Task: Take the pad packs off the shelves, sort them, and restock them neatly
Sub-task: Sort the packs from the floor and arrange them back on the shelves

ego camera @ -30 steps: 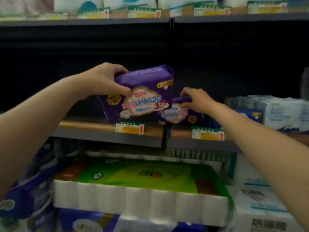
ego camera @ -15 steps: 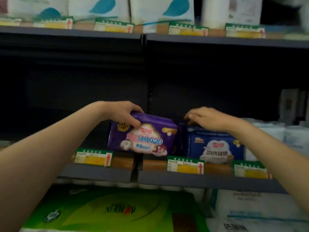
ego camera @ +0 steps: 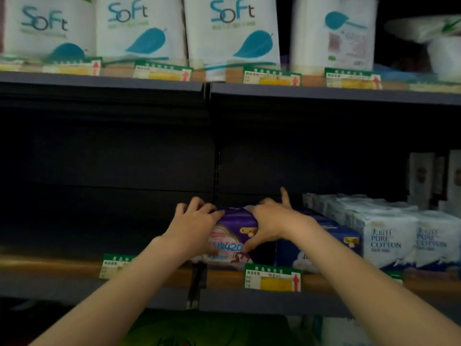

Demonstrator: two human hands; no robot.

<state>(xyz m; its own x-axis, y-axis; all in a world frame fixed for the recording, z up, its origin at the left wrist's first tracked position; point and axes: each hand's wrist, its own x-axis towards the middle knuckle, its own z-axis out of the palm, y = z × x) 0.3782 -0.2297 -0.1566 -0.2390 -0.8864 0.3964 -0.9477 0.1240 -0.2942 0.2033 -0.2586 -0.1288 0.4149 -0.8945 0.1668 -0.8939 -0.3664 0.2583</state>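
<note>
A purple pad pack point(ego camera: 230, 239) stands on the middle shelf point(ego camera: 50, 264) near the shelf joint. My left hand point(ego camera: 193, 224) grips its left end and top. My right hand point(ego camera: 268, 222) grips its right end, thumb on the front, index finger raised. A dark blue pad pack point(ego camera: 321, 245) stands right beside it, partly hidden by my right forearm. The shelf left of the purple pack is dark and bare.
White "Pure Cotton" packs point(ego camera: 389, 238) fill the middle shelf to the right. White "Soft" tissue packs point(ego camera: 232, 31) line the upper shelf point(ego camera: 324, 94). Price tags point(ego camera: 273, 277) hang on the shelf edges. A green pack point(ego camera: 212, 330) lies below.
The purple pack went from held in the air to standing on the shelf. My right hand left the blue pack and now grips the purple one. The view tilted upward.
</note>
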